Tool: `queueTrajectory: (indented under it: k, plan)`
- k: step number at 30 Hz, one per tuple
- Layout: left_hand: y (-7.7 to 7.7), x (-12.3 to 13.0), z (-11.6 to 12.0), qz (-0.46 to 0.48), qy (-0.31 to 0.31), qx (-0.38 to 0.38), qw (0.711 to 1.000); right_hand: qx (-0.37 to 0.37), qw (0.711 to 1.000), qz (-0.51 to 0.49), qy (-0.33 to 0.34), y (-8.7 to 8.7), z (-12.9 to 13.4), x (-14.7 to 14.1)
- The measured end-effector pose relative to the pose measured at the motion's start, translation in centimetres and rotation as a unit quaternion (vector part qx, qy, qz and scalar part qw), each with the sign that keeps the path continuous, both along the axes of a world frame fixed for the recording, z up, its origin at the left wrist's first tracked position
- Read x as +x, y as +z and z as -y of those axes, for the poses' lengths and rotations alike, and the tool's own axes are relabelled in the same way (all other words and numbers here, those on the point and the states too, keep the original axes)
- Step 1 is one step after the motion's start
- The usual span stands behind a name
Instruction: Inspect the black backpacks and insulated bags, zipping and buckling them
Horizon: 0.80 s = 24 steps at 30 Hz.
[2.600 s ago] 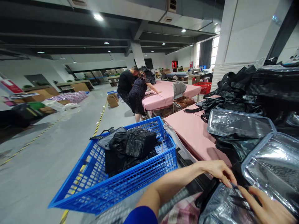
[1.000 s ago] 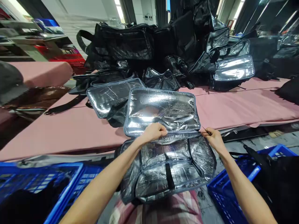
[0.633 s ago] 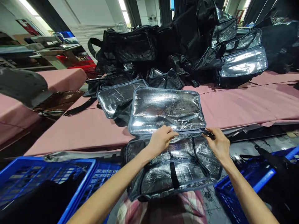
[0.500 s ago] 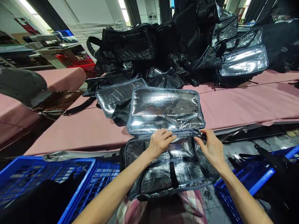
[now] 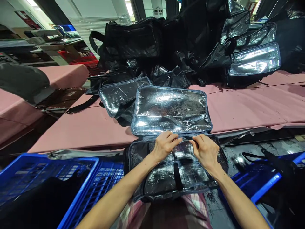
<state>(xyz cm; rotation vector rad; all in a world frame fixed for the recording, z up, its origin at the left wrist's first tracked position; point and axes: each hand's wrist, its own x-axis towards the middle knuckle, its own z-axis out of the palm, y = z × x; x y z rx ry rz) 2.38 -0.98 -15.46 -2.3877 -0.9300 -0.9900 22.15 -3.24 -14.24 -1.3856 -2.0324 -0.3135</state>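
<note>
An insulated bag (image 5: 162,183) with a shiny silver lining lies across my lap. Its lid (image 5: 170,109) is folded back onto the pink table, lining up. At the seam between lid and body, my left hand (image 5: 165,145) is closed, pinching the bag's back edge. My right hand (image 5: 206,151) is closed around a small black pointed tool (image 5: 188,137), perhaps thread snips; most of it is hidden in the fingers. The tip points left, close to my left fingertips. A black strap (image 5: 177,176) runs down the inside of the bag.
More black bags (image 5: 133,39) are piled along the back of the pink table (image 5: 250,101). Another silver-lined lid (image 5: 121,95) lies just behind this bag. Blue crates stand at my left (image 5: 95,171) and right (image 5: 267,187), with black material in them.
My right hand has moved left along the seam with the black tool, closer to my left hand. My left hand stays on the same edge. The view has shifted slightly.
</note>
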Motion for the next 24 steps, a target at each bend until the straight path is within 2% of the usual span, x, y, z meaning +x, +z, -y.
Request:
queueTrajectory:
  k: [4,10,16,20,24]
  plan:
    - [-0.14,-0.10,-0.09,0.004,-0.006,-0.011,1.000,-0.014,1.000,-0.021,-0.009,-0.14,-0.01,0.36]
    - [-0.15,-0.09,-0.05,0.020,-0.016,-0.014,1.000,-0.021,1.000,0.001,0.011,0.18,-0.17,-0.03]
    - [-0.22,-0.18,-0.24,0.021,-0.029,-0.010,0.999,-0.035,0.997,-0.069,-0.003,0.43,-0.01,0.77]
    - [-0.33,-0.22,-0.20,0.024,-0.025,-0.002,0.999,-0.033,0.999,-0.025,-0.003,0.32,0.22,0.40]
    - [0.27,0.01,0.17,0.022,-0.017,-0.044,0.999,-0.063,0.996,-0.055,0.016,0.38,-0.10,0.16]
